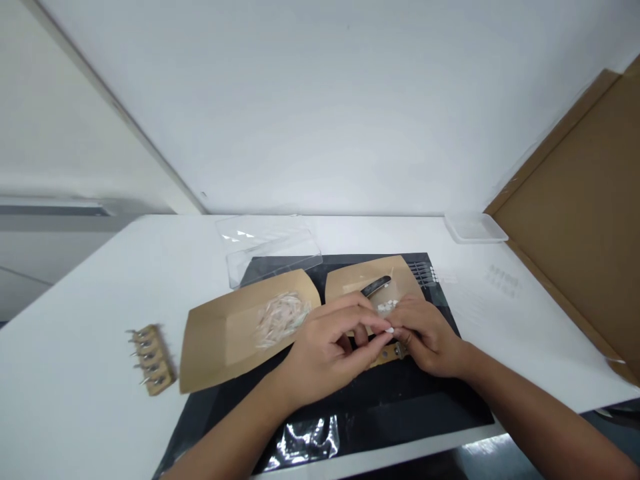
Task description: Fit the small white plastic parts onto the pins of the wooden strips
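Note:
My left hand [333,343] reaches in from the lower left, thumb and index finger pinched on a small white piece [389,329]. Against the same piece, the closed thumb and fingers of my right hand [427,333] meet it from the right; its exact shape is too small to tell. Just below the fingertips, a wooden block with metal fittings [385,356] is partly hidden by both hands. Behind them stands a brown cardboard tray [345,281], holding a dark slim tool [376,286] and several small white pieces [387,306].
Left of the hands, another cardboard tray [207,337] holds a pile of thin clear strips [284,319]. A second wooden block with several metal pins [153,360] sits farther left. All around lie a black mat [400,413], clear plastic box [270,243], shallow plastic lid [475,228] and large cardboard box [585,213].

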Motion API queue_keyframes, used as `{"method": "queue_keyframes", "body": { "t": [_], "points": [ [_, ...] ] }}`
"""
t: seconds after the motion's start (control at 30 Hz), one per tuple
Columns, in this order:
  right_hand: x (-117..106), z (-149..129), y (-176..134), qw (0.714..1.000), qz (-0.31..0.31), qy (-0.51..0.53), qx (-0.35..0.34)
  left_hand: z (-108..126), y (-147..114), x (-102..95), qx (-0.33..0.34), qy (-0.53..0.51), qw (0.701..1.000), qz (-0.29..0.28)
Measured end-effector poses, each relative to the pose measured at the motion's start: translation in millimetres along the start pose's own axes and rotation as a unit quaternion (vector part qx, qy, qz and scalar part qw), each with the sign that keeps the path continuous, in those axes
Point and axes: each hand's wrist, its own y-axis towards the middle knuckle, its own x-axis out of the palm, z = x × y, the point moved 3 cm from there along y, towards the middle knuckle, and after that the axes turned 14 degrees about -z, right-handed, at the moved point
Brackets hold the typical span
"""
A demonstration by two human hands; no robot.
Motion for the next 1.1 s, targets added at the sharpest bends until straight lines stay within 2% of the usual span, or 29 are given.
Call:
{"method": "queue_keyframes", "body": {
  "t": [0.13,0.27,0.5,0.7,0.83,1.1],
  "points": [
    [1.8,1.9,-0.4,1.000,-0.002,0.001,0.001,1.5,-0.4,0.3,-0.008,-0.013,1.000,-0.002],
    [2.3,1.8,-0.3,1.000,-0.002,0.000,-0.005,-1.5,-3.0,2.4,-0.053,-0.078,0.995,-0.024],
    [1.0,-1.7,0.8,1.000,-0.013,0.008,-0.008,-8.9,-7.6,8.3,-0.175,-0.272,0.944,-0.065],
    [0.1,-2.6,1.7,1.000,-0.009,0.011,-0.016,-9.0,-5.0,8.9,-0.199,-0.339,0.916,-0.077],
    [-0.2,-2.9,1.6,1.000,0.000,0.003,-0.015,-8.1,-2.9,7.7,-0.203,-0.327,0.920,-0.069],
    [1.8,-3.8,2.9,0.999,-0.011,0.016,0.027,-9.9,-0.8,0.3,-0.161,-0.231,0.958,-0.048]
  ]
}}
